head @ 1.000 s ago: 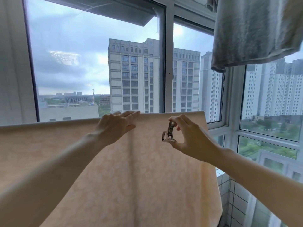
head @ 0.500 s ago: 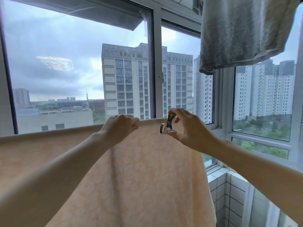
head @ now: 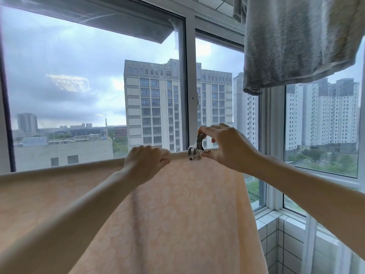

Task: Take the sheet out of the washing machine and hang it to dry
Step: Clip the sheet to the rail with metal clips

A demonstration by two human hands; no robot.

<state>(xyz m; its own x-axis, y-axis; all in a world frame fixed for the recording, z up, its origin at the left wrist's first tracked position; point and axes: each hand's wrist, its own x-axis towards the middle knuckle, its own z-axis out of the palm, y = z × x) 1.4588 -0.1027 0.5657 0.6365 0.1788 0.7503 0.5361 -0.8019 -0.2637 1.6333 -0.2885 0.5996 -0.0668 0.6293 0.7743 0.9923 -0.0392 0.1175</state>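
Note:
A peach sheet with a faint leaf pattern hangs folded over a horizontal rail in front of the window, spreading from the left edge to about the middle right. My left hand grips the sheet's top fold over the rail. Just to its right, my right hand pinches a metal clothes clip, whose jaws sit on the top fold. The rail itself is hidden under the fabric.
A grey towel hangs overhead at the upper right. Large windows with a white frame fill the wall behind. A white tiled ledge runs under the right window corner.
My right hand has carried the clip up and onto the sheet's top fold. The left hand's fingers have curled tighter round the fold. The view has tilted slightly.

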